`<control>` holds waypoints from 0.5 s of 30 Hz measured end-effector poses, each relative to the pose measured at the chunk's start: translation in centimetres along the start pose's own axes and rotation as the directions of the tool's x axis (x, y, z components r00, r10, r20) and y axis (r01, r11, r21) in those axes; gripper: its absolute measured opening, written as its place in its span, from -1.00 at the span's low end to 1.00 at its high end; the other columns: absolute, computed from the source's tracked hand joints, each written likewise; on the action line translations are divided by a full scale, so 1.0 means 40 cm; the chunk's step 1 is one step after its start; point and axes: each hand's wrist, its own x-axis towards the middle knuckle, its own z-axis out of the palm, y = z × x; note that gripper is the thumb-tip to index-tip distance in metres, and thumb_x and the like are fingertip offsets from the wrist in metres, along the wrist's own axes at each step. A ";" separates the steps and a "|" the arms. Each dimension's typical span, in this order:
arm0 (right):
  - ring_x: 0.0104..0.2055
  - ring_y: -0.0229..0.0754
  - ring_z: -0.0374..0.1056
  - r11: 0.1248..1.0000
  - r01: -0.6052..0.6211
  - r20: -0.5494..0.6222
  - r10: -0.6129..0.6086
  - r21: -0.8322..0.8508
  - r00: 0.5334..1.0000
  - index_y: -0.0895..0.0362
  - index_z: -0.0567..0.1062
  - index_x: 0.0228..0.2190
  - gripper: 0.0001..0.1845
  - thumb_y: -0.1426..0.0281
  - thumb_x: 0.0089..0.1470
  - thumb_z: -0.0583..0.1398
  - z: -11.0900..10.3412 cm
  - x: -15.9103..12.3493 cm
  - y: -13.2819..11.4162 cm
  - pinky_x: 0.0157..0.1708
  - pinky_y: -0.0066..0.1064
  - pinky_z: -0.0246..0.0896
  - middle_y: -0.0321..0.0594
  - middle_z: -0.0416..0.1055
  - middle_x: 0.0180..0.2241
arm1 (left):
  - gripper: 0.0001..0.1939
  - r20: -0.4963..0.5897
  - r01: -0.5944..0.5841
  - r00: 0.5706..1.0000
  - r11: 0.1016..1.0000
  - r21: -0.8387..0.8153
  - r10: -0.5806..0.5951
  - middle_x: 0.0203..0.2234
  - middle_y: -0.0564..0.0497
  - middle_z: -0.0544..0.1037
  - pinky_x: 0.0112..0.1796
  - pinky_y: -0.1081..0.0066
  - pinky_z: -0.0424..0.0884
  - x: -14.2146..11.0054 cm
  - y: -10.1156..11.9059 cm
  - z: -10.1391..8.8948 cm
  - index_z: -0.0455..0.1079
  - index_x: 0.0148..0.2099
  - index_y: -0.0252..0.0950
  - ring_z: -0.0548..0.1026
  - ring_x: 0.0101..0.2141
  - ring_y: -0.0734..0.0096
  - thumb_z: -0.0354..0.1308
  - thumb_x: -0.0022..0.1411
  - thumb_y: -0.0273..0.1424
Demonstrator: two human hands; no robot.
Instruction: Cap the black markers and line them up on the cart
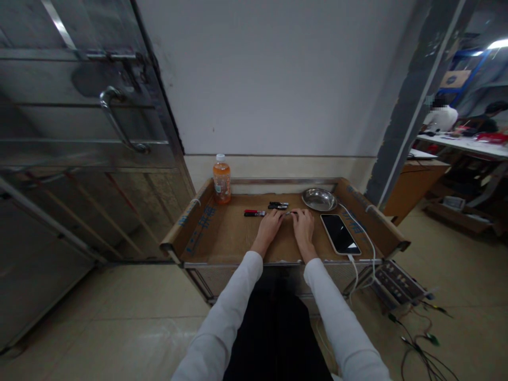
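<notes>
My left hand and my right hand are close together over the cardboard-lined tray top. A thin dark pen spans the gap between them. The fingers of both hands are closed around its ends, and most of it is hidden. Left of my left hand lie a red pen and a black pen, side by side. Just beyond the fingers, more black pens lie together.
An orange drink bottle stands at the back left. On the right are a round metal dish and a phone with a white cable. Cardboard sides edge the cart. A power box sits low at right.
</notes>
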 end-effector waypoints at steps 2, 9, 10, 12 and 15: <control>-0.10 -0.14 0.33 0.987 0.095 0.026 -0.099 0.131 0.995 0.13 0.44 -0.11 -0.67 0.43 0.19 -0.04 -0.004 0.000 -0.008 -0.08 -0.31 0.15 -0.08 0.44 -0.13 | -0.75 -0.009 0.011 1.000 0.999 -0.039 -0.012 -0.09 -0.07 0.46 -0.05 0.41 0.35 -0.002 0.002 -0.005 0.33 0.03 -0.23 0.46 -0.09 0.40 -0.06 0.35 -0.44; 0.05 -0.22 0.30 0.906 0.251 0.031 -0.278 0.342 0.960 0.14 0.14 0.19 -0.42 0.53 0.12 -0.08 -0.006 -0.006 -0.026 0.05 -0.33 0.18 -0.08 0.33 0.09 | -0.73 -0.241 0.264 0.931 0.961 -0.078 -0.275 -0.11 -0.11 0.46 -0.13 0.37 0.35 -0.038 -0.005 -0.033 0.31 0.04 -0.27 0.46 -0.16 0.32 -0.11 0.37 -0.40; 0.06 -0.21 0.29 0.914 0.251 0.044 -0.278 0.318 0.959 0.14 0.18 0.17 -0.43 0.54 0.10 -0.06 -0.002 -0.005 -0.024 0.06 -0.32 0.17 -0.08 0.33 0.09 | -0.74 -0.280 0.324 0.905 0.945 -0.041 -0.322 -0.14 -0.13 0.47 -0.12 0.32 0.34 -0.047 -0.006 -0.039 0.33 0.01 -0.28 0.45 -0.16 0.27 -0.11 0.36 -0.39; 0.08 -0.19 0.26 0.933 0.257 0.075 -0.283 0.250 0.956 0.15 0.30 0.09 -0.49 0.54 0.10 -0.04 0.010 -0.001 -0.019 0.10 -0.30 0.14 -0.10 0.36 0.05 | -0.76 -0.346 0.468 0.837 0.882 0.054 -0.423 -0.16 -0.16 0.46 -0.08 0.21 0.31 -0.064 -0.008 -0.049 0.34 -0.05 -0.31 0.40 -0.11 0.15 -0.10 0.34 -0.41; 0.08 -0.15 0.23 0.964 0.249 0.129 -0.260 0.093 0.957 0.15 0.41 -0.01 -0.58 0.54 0.11 -0.01 0.028 0.005 -0.009 0.11 -0.28 0.11 -0.09 0.37 0.01 | -0.72 -0.350 0.591 0.783 0.790 0.162 -0.514 -0.16 -0.24 0.43 -0.10 0.17 0.31 -0.078 -0.010 -0.052 0.32 -0.08 -0.38 0.38 -0.09 0.09 -0.18 0.31 -0.53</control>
